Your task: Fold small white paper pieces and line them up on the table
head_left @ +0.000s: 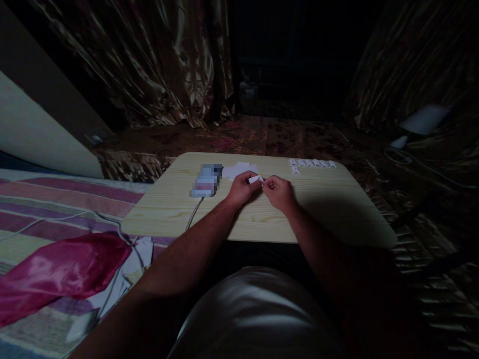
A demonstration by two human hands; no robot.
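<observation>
A small white piece of paper (256, 179) is pinched between both my hands over the middle of a light wooden table (329, 209). My left hand (241, 188) closes its fingers on the paper's left side. My right hand (277, 192) pinches the right end. Just behind the hands lies a loose heap of white paper sheets (239, 169). At the table's far right a row of several small folded white paper pieces (312, 163) is lined up.
A blurred-out phone-like device (205, 182) lies left of my hands with a cable (192, 217) running off the table's near edge. A pink plastic bag (60, 271) rests on a striped bedsheet (67, 209) at the left. Dark patterned curtains (157, 65) hang behind.
</observation>
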